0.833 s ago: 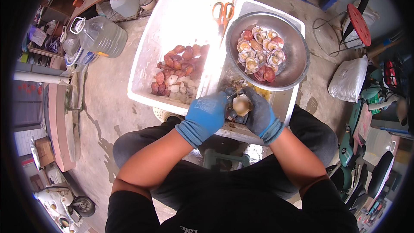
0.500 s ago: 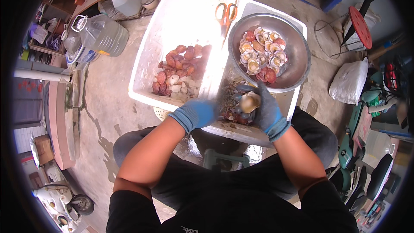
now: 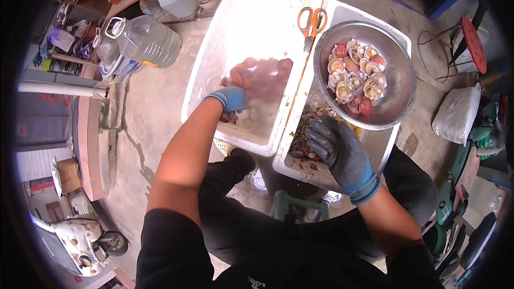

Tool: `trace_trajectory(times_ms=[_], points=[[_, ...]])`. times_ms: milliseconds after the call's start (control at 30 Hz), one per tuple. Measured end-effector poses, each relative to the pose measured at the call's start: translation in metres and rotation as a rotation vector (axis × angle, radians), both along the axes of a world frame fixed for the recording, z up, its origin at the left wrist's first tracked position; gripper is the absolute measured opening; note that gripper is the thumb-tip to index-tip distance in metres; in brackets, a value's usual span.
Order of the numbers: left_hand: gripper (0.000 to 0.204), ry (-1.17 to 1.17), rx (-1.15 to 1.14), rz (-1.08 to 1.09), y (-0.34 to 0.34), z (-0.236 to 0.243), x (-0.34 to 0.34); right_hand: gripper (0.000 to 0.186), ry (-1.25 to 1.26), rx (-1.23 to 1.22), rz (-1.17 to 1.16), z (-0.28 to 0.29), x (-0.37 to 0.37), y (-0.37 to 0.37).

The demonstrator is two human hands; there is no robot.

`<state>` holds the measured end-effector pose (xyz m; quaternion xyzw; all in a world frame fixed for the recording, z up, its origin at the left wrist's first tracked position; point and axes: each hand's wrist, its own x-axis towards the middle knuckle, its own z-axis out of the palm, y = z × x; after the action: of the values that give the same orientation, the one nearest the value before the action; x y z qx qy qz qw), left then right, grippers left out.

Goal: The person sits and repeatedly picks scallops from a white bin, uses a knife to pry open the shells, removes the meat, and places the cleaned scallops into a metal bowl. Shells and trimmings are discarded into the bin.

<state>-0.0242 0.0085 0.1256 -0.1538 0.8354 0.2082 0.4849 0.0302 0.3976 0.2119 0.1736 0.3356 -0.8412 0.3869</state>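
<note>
My left hand [image 3: 234, 100], in a blue and grey glove, reaches into the white foam box [image 3: 199, 80] among reddish scallops [image 3: 262, 75]. Glare and the shells hide its fingers, so I cannot tell whether it grips one. Over a shallow white tray [image 3: 289, 170] full of wet shell debris [image 3: 306, 152], my right hand [image 3: 333, 147] is held palm-up, fingers loosely bent and apart, with nothing visible in it. Just beyond it, a metal bowl [image 3: 399, 88] holds several opened scallops [image 3: 356, 69] showing their flesh, plus a few reddish shells.
Orange-handled scissors [image 3: 310, 27] lie by the box's right rim. Below the tray is a green stool [image 3: 286, 203]. A large water jug [image 3: 147, 40] stands at far left, with a white sack [image 3: 455, 113] and red round-topped stool [image 3: 473, 44] at right.
My left hand has moved from beside the tray into the foam box. The opened scallop has left my right hand, and another opened one shows in the bowl. The view has shifted.
</note>
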Motion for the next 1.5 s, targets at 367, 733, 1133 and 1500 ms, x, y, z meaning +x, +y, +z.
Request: trace_trajectory(times_ms=[367,733,1133,1500], points=[[0.054,0.414,-0.309,-0.161,-0.004,-0.175,-0.074,0.053,0.015,0.102,0.185,0.011,-0.012,-0.009],[0.024,0.422,0.214,-0.009,-0.016,-0.112,-0.016,0.05,0.116,0.063,0.256,0.021,-0.012,-0.006],[0.042,0.313,1.087,0.601,0.116,0.15,0.082,0.058,0.233,-0.085,0.313,-0.001,0.018,-0.009],[0.047,1.298,0.35,0.097,0.197,0.151,0.107,0.055,-0.097,-0.554,0.173,0.008,0.002,0.008]])
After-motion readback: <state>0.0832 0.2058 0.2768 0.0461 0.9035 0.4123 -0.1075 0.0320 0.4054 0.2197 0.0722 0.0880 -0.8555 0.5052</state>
